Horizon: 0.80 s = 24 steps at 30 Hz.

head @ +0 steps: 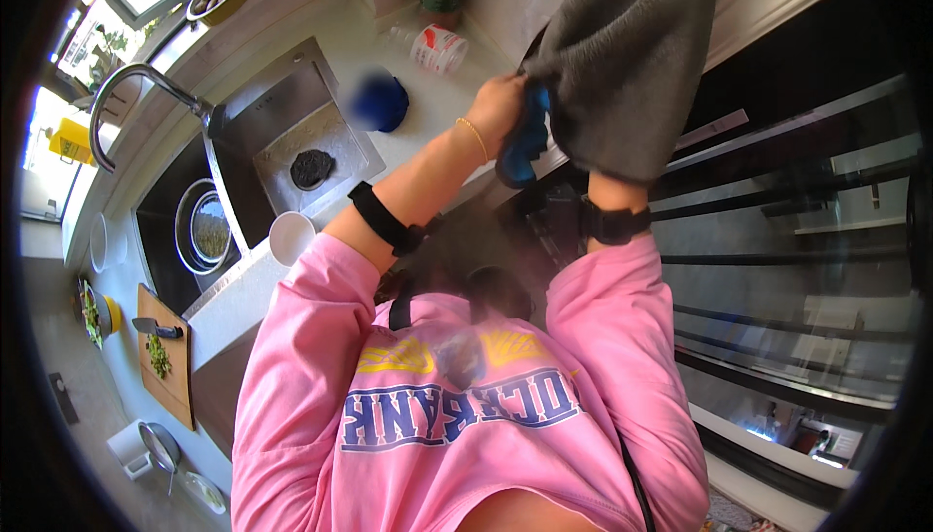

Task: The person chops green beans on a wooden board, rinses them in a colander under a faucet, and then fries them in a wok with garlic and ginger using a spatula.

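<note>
My left hand (503,106), with a thin gold bracelet at its wrist, is closed on the near left edge of a thick grey cloth (627,58). A blue and black piece of fabric (526,138) hangs just under these fingers; whether it is part of the cloth is unclear. The grey cloth drapes over my right hand and hides it; only the forearm with a black strap shows below. Left of my left hand, a dark blue round object (380,100), partly blurred, sits on the counter beside the sink.
A double steel sink (321,124) with a curved tap (138,69) lies left. A white cup (291,238) stands on its near rim. A clear plastic jar (437,49) lies on the counter. Further left, a knife (157,327) rests on a wooden cutting board (175,386) with chopped greens.
</note>
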Available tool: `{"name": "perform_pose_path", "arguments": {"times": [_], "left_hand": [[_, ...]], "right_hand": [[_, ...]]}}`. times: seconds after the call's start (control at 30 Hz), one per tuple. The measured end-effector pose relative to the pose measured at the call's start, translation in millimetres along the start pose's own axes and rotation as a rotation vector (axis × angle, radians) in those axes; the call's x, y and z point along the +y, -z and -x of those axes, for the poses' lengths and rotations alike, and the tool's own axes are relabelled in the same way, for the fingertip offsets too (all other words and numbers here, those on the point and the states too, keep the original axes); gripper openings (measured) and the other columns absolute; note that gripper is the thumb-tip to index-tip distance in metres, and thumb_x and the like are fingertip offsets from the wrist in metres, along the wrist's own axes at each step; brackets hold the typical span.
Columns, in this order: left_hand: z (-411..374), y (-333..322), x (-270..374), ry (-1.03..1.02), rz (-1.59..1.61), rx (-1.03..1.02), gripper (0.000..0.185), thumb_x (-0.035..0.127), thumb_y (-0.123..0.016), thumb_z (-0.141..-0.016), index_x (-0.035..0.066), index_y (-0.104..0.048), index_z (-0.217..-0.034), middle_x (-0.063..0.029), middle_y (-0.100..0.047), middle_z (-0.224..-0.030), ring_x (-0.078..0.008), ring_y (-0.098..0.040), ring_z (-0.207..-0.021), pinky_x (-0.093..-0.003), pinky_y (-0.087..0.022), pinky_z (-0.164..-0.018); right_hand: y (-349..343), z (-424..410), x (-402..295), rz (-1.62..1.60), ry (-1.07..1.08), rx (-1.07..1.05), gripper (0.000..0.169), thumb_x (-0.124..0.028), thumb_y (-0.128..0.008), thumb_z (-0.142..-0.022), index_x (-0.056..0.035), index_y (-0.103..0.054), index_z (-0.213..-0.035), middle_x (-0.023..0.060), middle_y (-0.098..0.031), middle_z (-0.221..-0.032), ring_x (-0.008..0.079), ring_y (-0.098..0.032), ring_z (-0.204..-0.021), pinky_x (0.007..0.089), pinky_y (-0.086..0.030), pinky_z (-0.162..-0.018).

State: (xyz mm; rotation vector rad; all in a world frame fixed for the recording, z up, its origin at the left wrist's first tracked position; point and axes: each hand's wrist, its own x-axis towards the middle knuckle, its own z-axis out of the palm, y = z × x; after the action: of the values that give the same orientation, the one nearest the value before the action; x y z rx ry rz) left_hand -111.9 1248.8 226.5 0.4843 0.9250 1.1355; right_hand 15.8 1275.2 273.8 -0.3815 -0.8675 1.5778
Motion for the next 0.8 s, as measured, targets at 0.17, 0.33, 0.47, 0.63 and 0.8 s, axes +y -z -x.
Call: {"name": "perform_pose_path", "arguments": {"times": [0.17, 0.33, 0.47, 0.63, 0.8], "left_hand": [[-24.4, 6.6, -4.9, -0.393, -0.334, 0.139, 0.05, 0.046, -0.043, -0.09, 0.0, -0.062, -0.087, -0.0127, -0.064, -0.076, -0.0243, -0.06, -0.071, -0.0359, -0.045, -0.067], [11.7, 1.4, 25.6, -0.942, -1.158, 0.225, 0.037, 0.033, -0.046, -0.088, 0.0, -0.054, -0.101, -0.0203, -0.05, -0.105, -0.0357, -0.042, -0.105, -0.0402, -0.033, -0.092], [-10.6, -15.2, 45.4, -1.423, -1.229, 0.635, 0.03, 0.018, -0.049, -0.083, 0.003, -0.049, -0.109, -0.015, -0.05, -0.109, -0.0317, -0.042, -0.109, -0.0416, -0.031, -0.094], [-52.6, -55.3, 25.9, -1.558, -1.534, 0.868, 0.032, 0.026, -0.051, -0.078, 0.01, -0.058, -0.105, -0.0107, -0.05, -0.11, -0.0315, -0.033, -0.122, -0.0492, -0.021, -0.101], [-38.7, -71.8, 23.3, -1.611, -1.306, 0.745, 0.034, 0.022, -0.055, -0.075, 0.009, -0.057, -0.107, -0.0127, -0.051, -0.109, -0.0303, -0.042, -0.114, -0.0416, -0.033, -0.095]], "right_hand": [[-8.5, 40.0, 62.0, 0.046, -0.004, 0.117, 0.053, -0.037, -0.045, -0.09, -0.0082, -0.033, -0.133, 0.0065, -0.039, -0.133, 0.0193, -0.038, -0.122, 0.0344, -0.029, -0.103], [34.3, 61.5, 67.5, -0.355, -0.184, -0.149, 0.052, -0.038, -0.045, -0.089, -0.0065, -0.039, -0.13, 0.0079, -0.047, -0.127, 0.0207, -0.045, -0.116, 0.0353, -0.033, -0.101], [16.4, 76.7, 79.6, 0.035, -0.22, 0.059, 0.05, -0.031, -0.052, -0.088, -0.006, -0.038, -0.129, 0.0057, -0.046, -0.125, 0.0201, -0.046, -0.112, 0.0349, -0.037, -0.094], [-47.3, 74.8, 95.5, 0.274, 0.048, 0.311, 0.054, -0.019, -0.064, -0.079, -0.0002, -0.038, -0.123, 0.011, -0.05, -0.116, 0.0212, -0.053, -0.102, 0.0321, -0.048, -0.081], [-37.7, 68.0, 84.3, 0.128, 0.005, 0.299, 0.089, -0.015, -0.07, -0.073, -0.0028, -0.011, -0.138, 0.0143, -0.028, -0.137, 0.0249, -0.033, -0.123, 0.0334, -0.027, -0.103]]}}
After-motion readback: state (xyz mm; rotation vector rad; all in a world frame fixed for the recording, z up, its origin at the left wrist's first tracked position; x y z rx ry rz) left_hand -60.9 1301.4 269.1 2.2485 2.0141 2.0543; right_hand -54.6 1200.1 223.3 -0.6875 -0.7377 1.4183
